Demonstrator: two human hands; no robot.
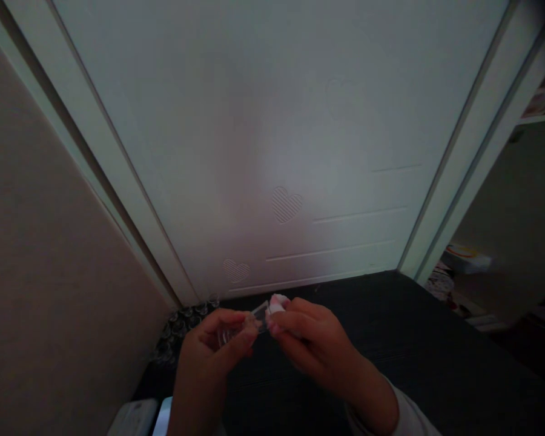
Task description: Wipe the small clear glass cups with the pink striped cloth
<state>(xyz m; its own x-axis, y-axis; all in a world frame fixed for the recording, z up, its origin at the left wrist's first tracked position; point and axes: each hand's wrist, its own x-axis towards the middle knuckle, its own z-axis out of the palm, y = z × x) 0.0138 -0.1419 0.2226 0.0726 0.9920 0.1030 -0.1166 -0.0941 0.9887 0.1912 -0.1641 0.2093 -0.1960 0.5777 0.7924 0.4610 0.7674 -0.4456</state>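
Seen from the head camera, a person's two bare hands meet low in the dim frame, above a dark surface [436, 351]; the left hand [213, 350] has its grip closed round a small clear vial [249, 324], thumb and fingers wrapped about the body, which lies tilted with its open end up and to the right; the right hand [313, 345] has its grip pinched together on a white cap [278, 303], which sits at the vial's upper end, touching it, though whether it is seated or only resting there cannot be told; a pale sleeve [409, 419] covers the right wrist; just left of the hands, against the foot of the wall, stands a cluster of small clear vials [181, 327], blurred in the shadow; pale objects [134, 418], too dark to identify, lie at the bottom edge below the left wrist; behind the hands rises a white door [272, 121] embossed with striped hearts [286, 204], with a beige wall [49, 272] to its left and open shelving holding paper items [465, 259] to its right.
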